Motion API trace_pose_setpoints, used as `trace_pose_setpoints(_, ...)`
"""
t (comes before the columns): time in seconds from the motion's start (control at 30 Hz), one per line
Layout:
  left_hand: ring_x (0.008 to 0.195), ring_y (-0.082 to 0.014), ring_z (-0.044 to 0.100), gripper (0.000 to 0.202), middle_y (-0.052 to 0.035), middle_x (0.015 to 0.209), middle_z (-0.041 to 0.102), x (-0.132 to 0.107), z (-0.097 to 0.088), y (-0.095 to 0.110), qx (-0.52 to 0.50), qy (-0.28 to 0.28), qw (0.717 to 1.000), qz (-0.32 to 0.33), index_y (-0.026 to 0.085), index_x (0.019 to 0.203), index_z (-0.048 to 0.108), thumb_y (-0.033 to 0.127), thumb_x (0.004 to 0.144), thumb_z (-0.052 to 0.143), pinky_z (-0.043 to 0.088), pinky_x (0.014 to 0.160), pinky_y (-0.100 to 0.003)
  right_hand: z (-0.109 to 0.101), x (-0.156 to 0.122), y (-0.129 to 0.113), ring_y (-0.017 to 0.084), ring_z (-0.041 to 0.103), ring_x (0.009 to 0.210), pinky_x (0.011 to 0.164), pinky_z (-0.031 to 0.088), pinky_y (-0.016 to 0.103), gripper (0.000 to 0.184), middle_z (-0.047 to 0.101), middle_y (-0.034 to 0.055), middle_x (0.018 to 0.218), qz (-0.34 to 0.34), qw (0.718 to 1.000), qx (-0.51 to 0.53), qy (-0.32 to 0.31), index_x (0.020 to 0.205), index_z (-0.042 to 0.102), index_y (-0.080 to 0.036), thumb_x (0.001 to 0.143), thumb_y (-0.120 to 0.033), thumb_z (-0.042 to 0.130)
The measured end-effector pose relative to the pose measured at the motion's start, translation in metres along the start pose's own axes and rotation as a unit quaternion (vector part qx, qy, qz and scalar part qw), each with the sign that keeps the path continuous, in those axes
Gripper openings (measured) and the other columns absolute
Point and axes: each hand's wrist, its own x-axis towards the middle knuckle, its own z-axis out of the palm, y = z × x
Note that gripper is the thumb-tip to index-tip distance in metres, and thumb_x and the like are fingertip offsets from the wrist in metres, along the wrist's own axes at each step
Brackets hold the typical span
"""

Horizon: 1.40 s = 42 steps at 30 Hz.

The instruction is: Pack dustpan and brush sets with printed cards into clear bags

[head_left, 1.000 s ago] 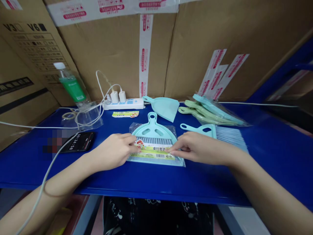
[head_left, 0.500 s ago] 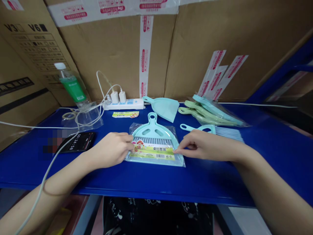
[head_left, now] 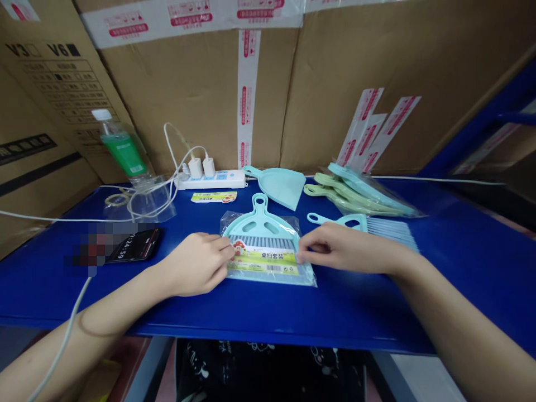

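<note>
A clear bag holding a mint dustpan set (head_left: 263, 240) lies flat on the blue table (head_left: 293, 312), with a yellow-green label (head_left: 263, 261) across its front. My left hand (head_left: 196, 263) has its fingers curled and pinches the bag's left edge by the label. My right hand (head_left: 335, 248) pinches the right end of the label with thumb and fingertips. A loose mint brush (head_left: 368, 224) lies just behind my right hand. A bare mint dustpan (head_left: 280, 184) lies further back.
A pile of bagged green and blue sets (head_left: 360, 192) sits at the back right. A spare label (head_left: 213, 196), a power strip (head_left: 211, 178) with chargers, a bottle (head_left: 121, 148) and a phone (head_left: 134, 245) on a cable occupy the left. Cardboard boxes (head_left: 201, 89) wall the back.
My right hand slid from over the label's right half to its right end. My left hand shifted slightly right along the bag's left edge. The bag stays put.
</note>
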Motion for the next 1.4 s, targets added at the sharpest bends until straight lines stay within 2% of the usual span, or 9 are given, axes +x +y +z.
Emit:
trace_pose_setpoints(0.23,0.057,-0.0143,0.059,0.025,-0.0008,0.066,0.063,0.0,0.006,-0.001,0.041,0.039,0.998,-0.03,0.017,0.079,0.057,0.023,0.093,0.037,0.04,0.054,-0.026,-0.002,-0.001,-0.002,0.012,0.041,0.053,0.051,0.033,0.027,0.039,0.044,-0.0036,0.059,0.029,0.999,0.018,-0.025,0.088,0.057,-0.02,0.088,-0.056,0.041)
trace_pose_setpoints(0.33,0.051,-0.0147,0.057,0.022,0.0009,0.057,0.06,0.0,0.006,-0.001,0.068,0.037,0.994,-0.074,0.017,0.078,0.053,0.023,0.092,0.037,0.036,0.049,-0.026,0.0,-0.002,-0.002,0.016,0.047,0.058,0.054,0.038,0.029,0.048,0.051,-0.0009,0.066,0.064,0.998,0.025,0.006,0.107,0.047,-0.017,0.085,-0.06,0.04)
trace_pose_setpoints(0.47,0.042,-0.0162,0.054,0.018,0.0036,0.046,0.053,0.001,0.005,0.001,0.093,-0.004,0.99,-0.109,0.016,0.083,0.051,0.022,0.091,0.037,0.029,0.043,-0.026,0.004,0.0,0.0,0.017,0.05,0.061,0.056,0.04,0.031,0.052,0.054,0.0009,0.069,0.074,0.997,0.03,0.008,0.113,0.039,-0.015,0.084,-0.058,0.04)
trace_pose_setpoints(0.63,0.042,-0.0168,0.055,0.017,0.0028,0.046,0.055,0.001,0.005,0.002,0.112,-0.033,0.987,-0.114,0.017,0.083,0.051,0.022,0.091,0.036,0.026,0.042,-0.026,0.007,0.0,0.002,0.016,0.052,0.062,0.054,0.041,0.029,0.053,0.052,0.0005,0.073,0.044,0.998,0.041,0.017,0.126,0.033,-0.015,0.087,-0.05,0.041)
trace_pose_setpoints(0.87,0.041,-0.0169,0.054,0.017,0.0029,0.046,0.055,0.0,0.004,0.002,0.088,-0.041,0.99,-0.107,0.017,0.082,0.053,0.022,0.089,0.038,0.028,0.043,-0.026,0.011,0.006,0.007,0.012,0.05,0.061,0.052,0.043,0.028,0.079,0.049,0.0066,0.097,0.049,0.983,0.171,0.052,0.144,0.014,-0.015,0.081,-0.04,0.054)
trace_pose_setpoints(1.03,0.042,-0.0158,0.054,0.026,0.0018,0.048,0.057,0.0,0.003,0.003,0.061,-0.037,0.993,-0.097,0.017,0.083,0.055,0.023,0.093,0.032,0.03,0.044,-0.025,0.012,0.013,0.008,0.014,0.055,0.07,0.064,0.052,0.031,0.086,0.049,0.0093,0.111,0.088,0.936,0.313,0.135,0.146,0.014,-0.02,0.077,-0.033,0.062)
trace_pose_setpoints(1.17,0.044,-0.0149,0.056,0.026,0.0015,0.051,0.06,0.001,0.003,0.004,0.043,-0.029,0.995,-0.085,0.017,0.091,0.056,0.025,0.094,0.032,0.033,0.046,-0.024,0.016,0.022,0.009,0.018,0.061,0.091,0.079,0.055,0.032,0.082,0.054,0.0105,0.119,0.103,0.851,0.479,0.19,0.144,0.02,-0.02,0.075,-0.025,0.065)
trace_pose_setpoints(1.27,0.046,-0.0151,0.058,0.026,0.0014,0.053,0.06,0.001,0.003,0.004,0.037,-0.024,0.996,-0.076,0.017,0.095,0.057,0.027,0.095,0.033,0.035,0.046,-0.024,0.022,0.03,0.009,0.018,0.063,0.093,0.081,0.055,0.031,0.059,0.064,0.0097,0.108,0.102,0.802,0.559,0.181,0.132,0.042,-0.016,0.078,-0.024,0.064)
trace_pose_setpoints(1.4,0.049,-0.0157,0.059,0.029,0.0011,0.054,0.059,0.001,0.002,0.006,0.025,-0.018,0.997,-0.065,0.015,0.098,0.057,0.03,0.096,0.032,0.038,0.047,-0.024,0.033,0.036,0.011,0.015,0.065,0.087,0.078,0.055,0.027,0.028,0.069,0.0067,0.096,0.086,0.784,0.597,0.146,0.102,0.062,-0.016,0.077,-0.026,0.067)
